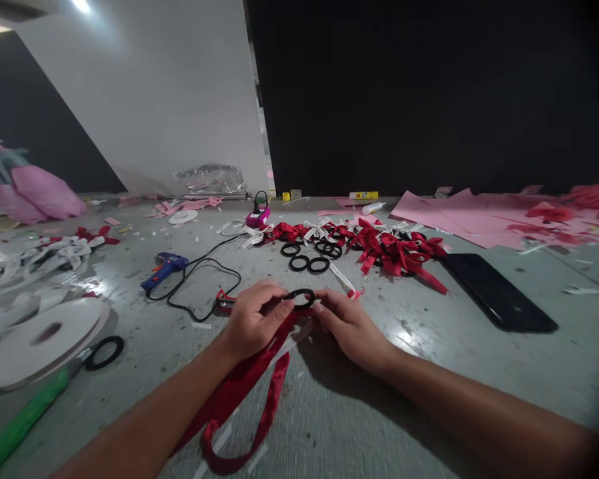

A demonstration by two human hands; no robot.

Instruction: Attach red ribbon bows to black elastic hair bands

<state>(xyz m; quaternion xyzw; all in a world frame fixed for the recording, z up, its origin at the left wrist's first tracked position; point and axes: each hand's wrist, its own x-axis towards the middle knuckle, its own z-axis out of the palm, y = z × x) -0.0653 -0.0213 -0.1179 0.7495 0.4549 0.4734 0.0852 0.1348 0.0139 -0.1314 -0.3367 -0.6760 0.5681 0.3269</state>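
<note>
Between my two hands a black ring [307, 305] is held up just above the grey floor. My left hand [259, 316] pinches its left side between thumb and fingers. The fingertips of my right hand [347, 322] close on its right side. A red ribbon [274, 382] hangs from beneath the ring by my left hand, its tail curling on the floor; how it joins the ring is hidden. Just beyond lie several loose black rings [318, 265] and a heap of red ribbon bows [389, 246].
A blue glue gun [164, 269] with its black cord lies left. A white ribbon spool [74, 326], another black ring [104, 352] and a green-handled tool [24, 419] are nearer. At right rest a black phone [496, 291] and pink paper sheets [449, 216]. A dark panel [419, 100] stands behind.
</note>
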